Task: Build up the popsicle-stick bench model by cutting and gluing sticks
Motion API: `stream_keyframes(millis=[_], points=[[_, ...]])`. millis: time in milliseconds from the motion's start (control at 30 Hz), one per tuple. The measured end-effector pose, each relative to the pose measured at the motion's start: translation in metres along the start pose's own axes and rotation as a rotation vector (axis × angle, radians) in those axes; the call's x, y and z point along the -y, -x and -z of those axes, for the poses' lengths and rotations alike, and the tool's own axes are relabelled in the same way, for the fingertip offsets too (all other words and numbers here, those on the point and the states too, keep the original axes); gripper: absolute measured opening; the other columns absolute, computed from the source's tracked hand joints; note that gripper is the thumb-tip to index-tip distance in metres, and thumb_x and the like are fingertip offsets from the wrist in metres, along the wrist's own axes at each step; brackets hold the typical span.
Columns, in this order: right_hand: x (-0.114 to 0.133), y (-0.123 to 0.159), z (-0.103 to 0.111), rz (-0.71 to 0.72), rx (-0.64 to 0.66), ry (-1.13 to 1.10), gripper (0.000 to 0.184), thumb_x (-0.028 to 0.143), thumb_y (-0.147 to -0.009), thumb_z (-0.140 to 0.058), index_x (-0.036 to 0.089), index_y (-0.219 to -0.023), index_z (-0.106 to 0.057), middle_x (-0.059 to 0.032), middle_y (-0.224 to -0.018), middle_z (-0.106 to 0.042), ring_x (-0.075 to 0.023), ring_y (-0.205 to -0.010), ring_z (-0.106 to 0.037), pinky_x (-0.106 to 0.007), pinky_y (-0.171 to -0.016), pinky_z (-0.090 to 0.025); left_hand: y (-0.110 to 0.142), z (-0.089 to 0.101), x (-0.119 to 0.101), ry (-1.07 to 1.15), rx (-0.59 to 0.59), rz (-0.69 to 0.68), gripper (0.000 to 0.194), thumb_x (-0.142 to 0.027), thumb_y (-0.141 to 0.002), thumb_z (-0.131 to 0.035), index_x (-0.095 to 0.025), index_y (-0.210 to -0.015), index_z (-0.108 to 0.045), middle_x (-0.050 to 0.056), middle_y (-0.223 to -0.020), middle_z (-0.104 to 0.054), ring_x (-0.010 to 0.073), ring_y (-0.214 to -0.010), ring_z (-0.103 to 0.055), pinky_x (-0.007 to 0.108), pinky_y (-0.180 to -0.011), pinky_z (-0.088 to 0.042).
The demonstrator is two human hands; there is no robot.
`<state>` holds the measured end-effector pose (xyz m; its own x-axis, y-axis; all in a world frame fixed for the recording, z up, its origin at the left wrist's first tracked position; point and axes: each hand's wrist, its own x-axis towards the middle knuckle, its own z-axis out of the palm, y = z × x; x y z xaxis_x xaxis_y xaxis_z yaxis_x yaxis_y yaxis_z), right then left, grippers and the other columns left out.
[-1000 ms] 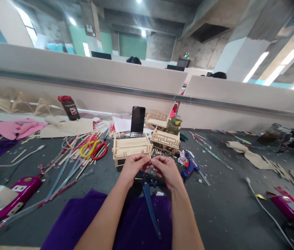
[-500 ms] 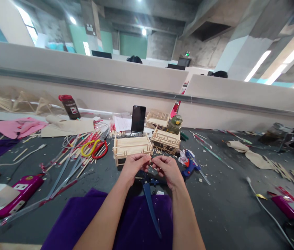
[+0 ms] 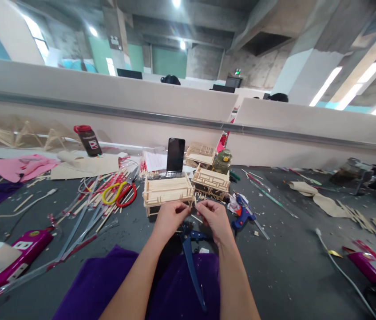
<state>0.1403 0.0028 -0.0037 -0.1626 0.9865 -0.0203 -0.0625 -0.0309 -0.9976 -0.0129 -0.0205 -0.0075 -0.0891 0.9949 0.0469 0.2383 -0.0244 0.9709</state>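
Observation:
My left hand (image 3: 171,218) is closed in a pinch just in front of a small wooden-stick model (image 3: 168,194) with a planked top and low railings. To its right, my right hand (image 3: 213,218) also pinches with thumb and forefinger. Whatever lies between the fingertips is too small to make out; a pale sliver of wood shows near the right ones. A narrow gap separates the hands. Below them lies a blue-handled cutting tool (image 3: 192,271), partly over purple cloth (image 3: 108,280). A thin loose stick (image 3: 196,218) rests on the table between my hands.
Two more stick models (image 3: 211,178) stand behind, near a phone (image 3: 176,155) propped upright and a green bottle (image 3: 223,161). A blue glue gun (image 3: 243,213) lies right. Left are scissors with yellow and red handles (image 3: 126,194), scattered sticks and a magenta power strip (image 3: 17,255).
My fingertips were almost together around a tiny wooden piece; now the hands have moved slightly apart, the left one a little lower. The view has tilted slightly up.

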Motion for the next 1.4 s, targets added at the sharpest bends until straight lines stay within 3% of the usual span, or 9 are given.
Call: stream_keyframes(millis=[100, 267, 433, 633, 967, 1033, 1100, 1200, 1400], points=[[-0.003, -0.003, 0.000, 0.058, -0.024, 0.064, 0.024, 0.041, -0.069, -0.072, 0.017, -0.068, -0.068, 0.0020, -0.054, -0.058, -0.0094, -0.045, -0.042, -0.022, -0.044, -0.030, 0.000, -0.001, 0.003, -0.151, 0.000, -0.034, 0.015, -0.031, -0.071, -0.069, -0.019, -0.076, -0.077, 0.003, -0.063, -0.067, 0.0136, -0.048, -0.053, 0.023, -0.046, -0.038], [-0.003, -0.004, -0.005, 0.220, 0.006, 0.189, 0.021, 0.037, -0.075, -0.067, 0.018, -0.068, -0.067, 0.0011, -0.058, -0.061, -0.0132, -0.055, -0.051, -0.024, -0.055, -0.039, 0.002, -0.003, -0.007, 0.092, -0.131, -0.014, 0.027, -0.039, -0.075, -0.066, -0.017, -0.087, -0.076, 0.002, -0.060, -0.063, 0.0149, -0.051, -0.054, 0.023, -0.042, -0.041], [-0.003, -0.003, -0.011, 0.314, 0.030, 0.279, 0.019, 0.033, -0.082, -0.060, 0.018, -0.076, -0.069, 0.0003, -0.067, -0.064, -0.0143, -0.061, -0.054, -0.024, -0.059, -0.040, 0.002, 0.001, -0.013, 0.186, -0.140, -0.051, 0.026, -0.039, -0.072, -0.071, -0.015, -0.082, -0.075, 0.002, -0.066, -0.064, 0.0116, -0.049, -0.050, 0.022, -0.041, -0.038], [-0.008, -0.004, -0.013, 0.344, -0.078, 0.311, 0.019, 0.029, -0.086, -0.054, 0.020, -0.081, -0.070, -0.0003, -0.071, -0.068, -0.0162, -0.067, -0.060, -0.025, -0.066, -0.043, -0.007, 0.003, -0.006, -0.041, -0.370, -0.346, 0.016, -0.031, -0.076, -0.069, -0.018, -0.080, -0.076, 0.005, -0.082, -0.069, 0.0189, -0.081, -0.064, 0.029, -0.072, -0.049], [-0.007, -0.003, -0.019, 0.328, -0.089, 0.296, 0.016, 0.026, -0.086, -0.054, 0.021, -0.085, -0.070, 0.0007, -0.070, -0.070, -0.0163, -0.066, -0.065, -0.025, -0.065, -0.046, -0.019, -0.004, 0.008, -0.055, -0.534, -0.310, 0.023, -0.037, -0.076, -0.071, -0.018, -0.087, -0.077, 0.005, -0.089, -0.066, 0.0218, -0.094, -0.062, 0.034, -0.088, -0.048], [-0.007, -0.003, -0.019, 0.320, -0.090, 0.296, 0.016, 0.025, -0.086, -0.055, 0.022, -0.085, -0.070, 0.0008, -0.070, -0.070, -0.0163, -0.067, -0.065, -0.025, -0.065, -0.046, -0.022, -0.005, 0.010, -0.025, -0.531, -0.293, 0.024, -0.038, -0.075, -0.071, -0.018, -0.088, -0.077, 0.005, -0.091, -0.067, 0.0202, -0.088, -0.063, 0.033, -0.083, -0.050], [-0.007, -0.003, -0.019, 0.303, -0.087, 0.305, 0.016, 0.025, -0.086, -0.055, 0.022, -0.085, -0.070, 0.0010, -0.069, -0.070, -0.0162, -0.066, -0.065, -0.025, -0.064, -0.046, -0.024, -0.007, 0.010, 0.031, -0.490, -0.236, 0.028, -0.041, -0.075, -0.071, -0.017, -0.091, -0.076, 0.005, -0.092, -0.069, 0.0160, -0.069, -0.063, 0.030, -0.067, -0.052], [-0.007, -0.002, -0.020, 0.289, -0.080, 0.322, 0.016, 0.024, -0.086, -0.055, 0.023, -0.083, -0.070, 0.0012, -0.069, -0.070, -0.0160, -0.065, -0.065, -0.025, -0.062, -0.045, -0.026, -0.010, 0.008, 0.107, -0.423, -0.148, 0.033, -0.042, -0.074, -0.071, -0.017, -0.095, -0.074, 0.004, -0.084, -0.070, 0.0108, -0.048, -0.057, 0.025, -0.049, -0.047], [-0.009, -0.008, -0.020, 0.265, -0.110, 0.267, 0.015, 0.025, -0.086, -0.055, 0.022, -0.083, -0.070, 0.0006, -0.070, -0.070, -0.0164, -0.066, -0.066, -0.025, -0.064, -0.046, -0.029, -0.013, 0.003, 0.131, -0.394, -0.080, 0.031, -0.041, -0.073, -0.071, -0.016, -0.091, -0.072, -0.003, -0.055, -0.061, 0.0101, -0.041, -0.052, 0.020, -0.041, -0.038]])
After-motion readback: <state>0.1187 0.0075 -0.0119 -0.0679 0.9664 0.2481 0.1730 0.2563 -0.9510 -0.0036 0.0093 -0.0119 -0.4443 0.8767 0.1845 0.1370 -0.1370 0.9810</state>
